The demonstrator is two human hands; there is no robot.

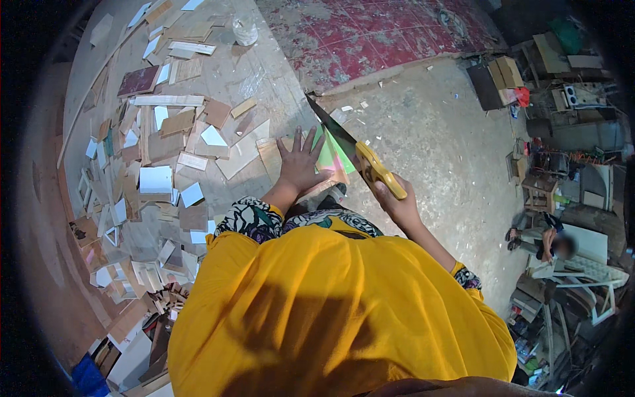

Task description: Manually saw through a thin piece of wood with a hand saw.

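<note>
Beside board edge, saw over floor

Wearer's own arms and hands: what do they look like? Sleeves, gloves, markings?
Left hand and right hand both gloveless; forearms partly bare. Yellow sleeves end in dark-and-white patterned cuffs, floral-looking, with yellow trim. No cables visible.

Woodworking workshop, scattered wood offcuts, yellow-handled handsaw

Worn on the head, one wide fisheye camera looks steeply down, the shirt close below it, the hands and floor farther off.
</note>
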